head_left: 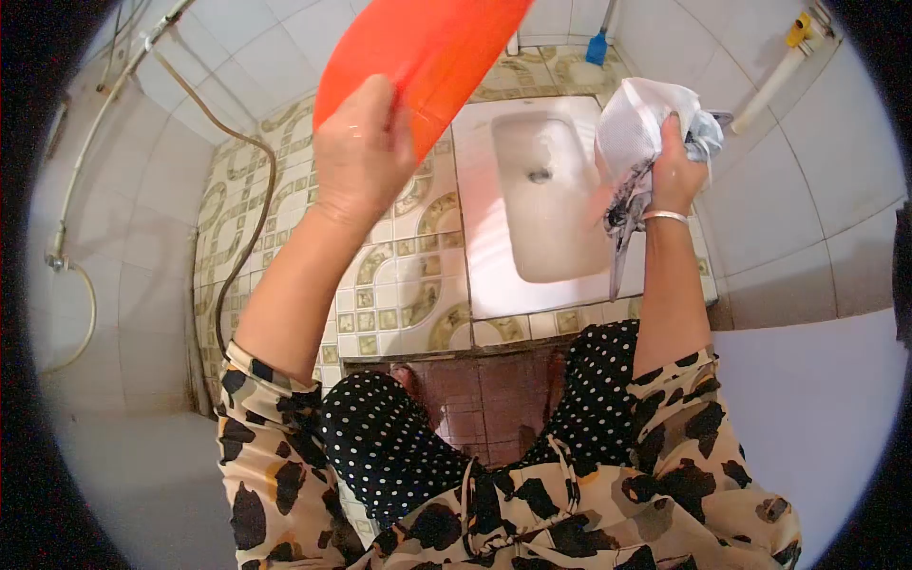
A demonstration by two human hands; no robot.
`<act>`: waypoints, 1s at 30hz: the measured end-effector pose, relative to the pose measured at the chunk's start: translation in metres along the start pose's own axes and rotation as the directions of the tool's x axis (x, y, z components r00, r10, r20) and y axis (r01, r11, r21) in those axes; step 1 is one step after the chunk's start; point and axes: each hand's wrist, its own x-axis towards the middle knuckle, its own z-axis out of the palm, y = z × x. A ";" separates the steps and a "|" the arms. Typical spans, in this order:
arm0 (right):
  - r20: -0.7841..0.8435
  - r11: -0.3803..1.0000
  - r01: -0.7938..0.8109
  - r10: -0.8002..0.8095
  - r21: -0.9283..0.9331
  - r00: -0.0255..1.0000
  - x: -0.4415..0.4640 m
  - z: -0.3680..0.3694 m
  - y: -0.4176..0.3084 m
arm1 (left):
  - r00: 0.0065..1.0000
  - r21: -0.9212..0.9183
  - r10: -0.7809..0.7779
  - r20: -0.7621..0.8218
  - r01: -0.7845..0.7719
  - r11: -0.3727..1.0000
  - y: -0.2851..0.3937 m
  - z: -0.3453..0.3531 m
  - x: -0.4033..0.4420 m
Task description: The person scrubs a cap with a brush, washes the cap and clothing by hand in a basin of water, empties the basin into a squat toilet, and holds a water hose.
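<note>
My left hand (366, 152) is closed on the rim of an orange plastic basin (408, 71), which is tilted up on its side and runs out of view at the top. Bunched in my right hand (676, 176) is a bundle of white and dark-patterned cloth (629, 123); part of it dangles below the fingers. The cloth hangs over the right edge of a white squat toilet (484, 275) set in the tiled floor. Between my two hands lies the toilet's bowl, with a dark drain hole inside.
A brown hose (269, 190) runs down the left side to the patterned tile floor (389, 294). A blue brush (597, 49) stands at the back. A white pipe with a yellow valve (798, 30) is on the right wall. My knees (380, 427) are bent below the raised tile edge.
</note>
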 end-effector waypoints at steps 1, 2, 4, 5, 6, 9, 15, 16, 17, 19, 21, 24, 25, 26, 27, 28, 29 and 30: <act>0.028 1.000 0.007 -0.008 0.011 1.000 -0.001 0.000 -0.001 | 0.995 -0.007 -0.093 -0.038 0.092 0.996 -0.011 -0.001 -0.005; 0.056 1.000 0.015 -0.016 0.021 0.998 -0.002 -0.001 -0.003 | 0.981 -0.093 -0.153 -0.122 0.142 0.985 -0.033 0.005 -0.013; 0.075 0.996 0.008 -0.014 0.084 0.997 -0.005 0.002 -0.006 | 0.899 -0.363 -0.389 -0.199 0.301 0.882 -0.076 0.015 -0.040; 0.092 0.989 0.002 -0.016 0.148 0.996 -0.006 0.004 -0.007 | 0.821 -0.531 -0.545 -0.168 0.390 0.752 -0.091 0.016 -0.055; 0.096 0.989 0.004 -0.018 0.149 0.995 -0.007 0.005 -0.009 | 0.767 -0.541 -0.616 -0.181 0.445 0.714 -0.101 0.016 -0.072; 0.146 0.985 -0.008 -0.018 0.173 0.989 -0.006 0.006 -0.008 | 0.627 -0.560 -0.755 -0.193 0.561 0.609 -0.127 0.018 -0.123; 0.483 0.785 -0.513 0.319 0.347 0.816 0.005 0.001 0.007 | 0.152 -0.282 -0.981 -0.117 0.942 0.180 -0.160 0.007 -0.195; 0.524 0.734 -0.570 0.343 0.369 0.780 0.000 0.004 0.007 | -0.085 -0.190 -0.996 0.005 0.978 -0.085 -0.156 0.001 -0.205; 0.533 0.730 -0.575 0.340 0.370 0.775 -0.009 0.009 0.000 | -0.184 -0.061 -0.979 0.088 0.980 -0.189 -0.154 -0.003 -0.219; 0.668 0.643 -0.687 0.350 0.338 0.657 -0.024 0.018 -0.014 | -0.295 0.073 -0.943 0.156 0.955 -0.287 -0.161 0.003 -0.242; 0.639 0.650 -0.689 0.389 0.321 0.664 -0.034 0.030 -0.008 | 0.288 0.570 -0.923 0.255 0.726 0.384 -0.149 0.001 -0.233; 0.540 0.626 -0.743 0.551 0.236 0.636 -0.056 0.041 -0.007 | 0.048 0.022 -0.835 0.549 0.997 0.072 -0.077 -0.008 -0.161; 0.509 0.619 -0.752 0.584 0.224 0.633 -0.064 0.043 -0.004 | 0.253 0.112 -0.761 0.597 0.913 0.392 -0.049 -0.016 -0.144; 0.474 0.613 -0.762 0.618 0.208 0.627 -0.070 0.049 -0.005 | 0.411 0.179 -0.626 0.663 0.724 0.666 -0.024 -0.024 -0.129; 0.479 0.607 -0.768 0.623 0.204 0.619 -0.076 0.054 -0.009 | 0.478 0.130 -0.573 0.666 0.682 0.720 -0.002 -0.031 -0.119; 0.505 0.578 -0.765 0.588 0.284 0.632 -0.082 0.060 -0.012 | 0.540 0.082 -0.518 0.663 0.636 0.767 0.015 -0.034 -0.112; 0.529 0.547 -0.758 0.551 0.355 0.646 -0.087 0.074 -0.017 | 0.513 0.031 -0.479 0.713 0.659 0.752 0.020 -0.036 -0.104; 0.533 0.530 -0.746 0.527 0.402 0.662 -0.090 0.084 -0.021 | 0.485 -0.015 -0.437 0.758 0.682 0.731 0.025 -0.037 -0.099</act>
